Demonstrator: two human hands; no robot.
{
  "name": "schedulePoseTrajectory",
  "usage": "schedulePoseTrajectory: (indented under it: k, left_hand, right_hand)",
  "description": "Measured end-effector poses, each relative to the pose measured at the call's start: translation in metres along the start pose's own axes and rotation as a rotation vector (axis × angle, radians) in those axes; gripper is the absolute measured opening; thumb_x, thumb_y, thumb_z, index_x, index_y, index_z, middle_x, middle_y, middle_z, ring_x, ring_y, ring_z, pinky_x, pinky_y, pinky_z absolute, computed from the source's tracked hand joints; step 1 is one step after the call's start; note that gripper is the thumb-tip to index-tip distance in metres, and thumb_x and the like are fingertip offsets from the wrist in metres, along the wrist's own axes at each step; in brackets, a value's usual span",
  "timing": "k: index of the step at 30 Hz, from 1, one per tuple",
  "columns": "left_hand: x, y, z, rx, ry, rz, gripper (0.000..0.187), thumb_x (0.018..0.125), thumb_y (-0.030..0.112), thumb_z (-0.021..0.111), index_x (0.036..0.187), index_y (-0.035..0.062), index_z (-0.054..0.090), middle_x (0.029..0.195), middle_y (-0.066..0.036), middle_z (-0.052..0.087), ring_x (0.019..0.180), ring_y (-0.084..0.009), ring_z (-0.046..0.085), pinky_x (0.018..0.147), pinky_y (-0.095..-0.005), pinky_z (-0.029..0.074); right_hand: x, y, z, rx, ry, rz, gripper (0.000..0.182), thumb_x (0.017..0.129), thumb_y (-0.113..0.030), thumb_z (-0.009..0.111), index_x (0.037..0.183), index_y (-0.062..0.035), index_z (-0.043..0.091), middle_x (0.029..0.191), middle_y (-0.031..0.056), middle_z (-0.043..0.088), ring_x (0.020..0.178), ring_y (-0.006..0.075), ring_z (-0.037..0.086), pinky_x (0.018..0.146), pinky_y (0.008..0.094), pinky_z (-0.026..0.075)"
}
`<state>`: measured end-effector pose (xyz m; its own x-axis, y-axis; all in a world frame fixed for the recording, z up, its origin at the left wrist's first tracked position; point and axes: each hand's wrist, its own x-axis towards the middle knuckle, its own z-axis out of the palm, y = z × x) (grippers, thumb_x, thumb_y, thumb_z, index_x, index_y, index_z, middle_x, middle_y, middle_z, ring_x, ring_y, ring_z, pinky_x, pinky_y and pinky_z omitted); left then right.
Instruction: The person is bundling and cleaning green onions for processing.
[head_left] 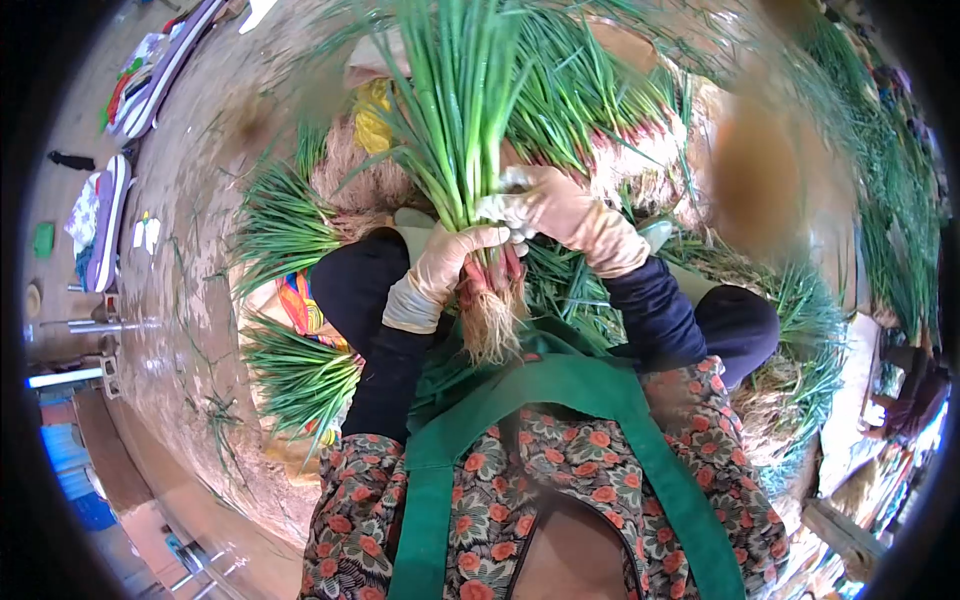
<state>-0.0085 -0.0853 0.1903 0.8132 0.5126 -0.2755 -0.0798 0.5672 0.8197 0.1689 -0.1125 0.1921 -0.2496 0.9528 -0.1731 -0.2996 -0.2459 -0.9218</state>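
Note:
A bunch of green onions [462,120] stands upright in front of my chest, with long green leaves up top and pinkish bulbs with pale stringy roots [490,325] hanging below. My gloved left hand [437,270] is wrapped round the bunch just above the bulbs, thumb across the front. From the other side, my gloved right hand [565,212] has its curled fingers on the stalks a little higher up. Some of its fingertips are hidden by the stalks. A green apron [520,385] spreads over my lap beneath the roots.
More green onions lie in piles: one behind my right hand [600,110], bundles at the left [300,375], and a long heap along the far right [895,230]. A yellow bag [372,115] lies behind the bunch. Loose leaves litter the wet floor [185,300]. A blurred brown spot covers part of the upper right.

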Motion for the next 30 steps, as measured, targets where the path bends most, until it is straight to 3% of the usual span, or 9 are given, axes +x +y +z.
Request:
schedulePoseTrajectory:
  k: [8,12,14,20,23,24,27,28,30]
  left_hand:
    - [-0.002,-0.001,-0.014,-0.093,-0.092,0.073,0.041,0.078,0.023,0.062,0.109,-0.0024,0.053,0.090,-0.014,0.061,0.072,-0.0258,0.063,0.067,-0.0372,0.052]
    - [-0.003,0.004,0.002,-0.281,0.009,0.358,0.047,0.077,0.016,0.062,0.117,-0.0025,0.047,0.091,-0.014,0.061,0.071,-0.0244,0.063,0.071,-0.0367,0.052]
    - [0.012,-0.002,-0.002,-0.342,0.027,0.453,0.051,0.077,0.012,0.062,0.123,-0.0013,0.043,0.091,-0.014,0.061,0.067,-0.0229,0.063,0.061,-0.0349,0.054]
    - [-0.009,0.066,-0.014,-0.653,0.280,0.956,0.040,0.074,0.000,0.060,0.112,-0.0012,0.047,0.080,-0.013,0.060,0.059,-0.0234,0.061,0.037,-0.0318,0.050]
    - [-0.046,0.087,-0.083,-0.357,0.596,0.981,0.018,0.080,0.011,0.057,0.094,-0.0003,0.056,0.075,-0.009,0.061,0.057,-0.0165,0.058,0.049,-0.0267,0.048]
    - [-0.070,0.090,-0.111,-0.117,0.747,0.916,0.017,0.081,0.015,0.056,0.088,0.0000,0.060,0.073,-0.008,0.062,0.057,-0.0142,0.057,0.053,-0.0250,0.048]
    - [-0.156,0.073,-0.224,0.980,1.028,0.951,0.030,0.080,0.006,0.048,0.109,0.0021,0.056,0.098,-0.009,0.061,0.081,-0.0165,0.058,0.071,-0.0260,0.048]
    - [-0.184,0.062,-0.254,1.295,1.172,1.000,0.041,0.078,0.003,0.050,0.119,0.0024,0.052,0.113,-0.011,0.058,0.095,-0.0194,0.058,0.083,-0.0276,0.048]
    - [-0.208,-0.004,-0.333,0.629,1.111,0.770,0.038,0.082,0.010,0.051,0.119,0.0027,0.052,0.113,-0.012,0.058,0.097,-0.0201,0.057,0.082,-0.0280,0.048]
  right_hand:
    - [-0.059,0.019,-0.053,-0.035,0.392,0.081,0.013,0.080,-0.016,0.068,0.087,-0.0076,0.060,0.064,-0.0021,0.056,0.047,0.0038,0.046,0.042,0.0182,0.034]
    - [-0.087,0.046,-0.098,-1.717,0.297,0.209,0.030,0.084,-0.012,0.056,0.111,0.0007,0.054,0.109,0.0119,0.057,0.101,0.0243,0.056,0.085,0.0351,0.045]
    - [-0.077,0.074,-0.122,-1.694,0.217,-0.002,0.041,0.089,-0.022,0.049,0.124,-0.0008,0.045,0.123,0.0121,0.051,0.110,0.0237,0.051,0.094,0.0326,0.040]
    - [0.011,0.032,-0.009,-0.188,0.124,0.094,0.036,0.089,-0.028,0.050,0.115,-0.0045,0.045,0.093,0.0070,0.055,0.067,0.0169,0.051,0.055,0.0286,0.045]
    - [0.023,0.025,0.033,0.281,0.123,0.249,0.027,0.087,-0.028,0.054,0.104,-0.0061,0.052,0.076,0.0046,0.055,0.045,0.0120,0.046,0.038,0.0248,0.040]
    - [0.030,0.041,-0.006,0.358,0.331,0.236,0.027,0.084,-0.021,0.058,0.104,-0.0046,0.051,0.072,0.0049,0.053,0.046,0.0120,0.046,0.040,0.0258,0.042]
    - [0.031,0.040,-0.047,0.249,0.072,0.017,0.029,0.085,-0.022,0.057,0.106,-0.0036,0.050,0.076,0.0049,0.055,0.050,0.0121,0.049,0.042,0.0259,0.041]
    - [0.030,0.028,-0.018,-0.027,0.451,0.010,0.026,0.086,-0.024,0.057,0.102,-0.0039,0.053,0.072,0.0020,0.054,0.050,0.0090,0.046,0.043,0.0220,0.039]
    - [0.012,0.054,-0.089,0.004,0.258,0.198,0.025,0.086,-0.026,0.058,0.099,-0.0051,0.057,0.065,-0.0009,0.050,0.049,0.0065,0.044,0.042,0.0186,0.035]
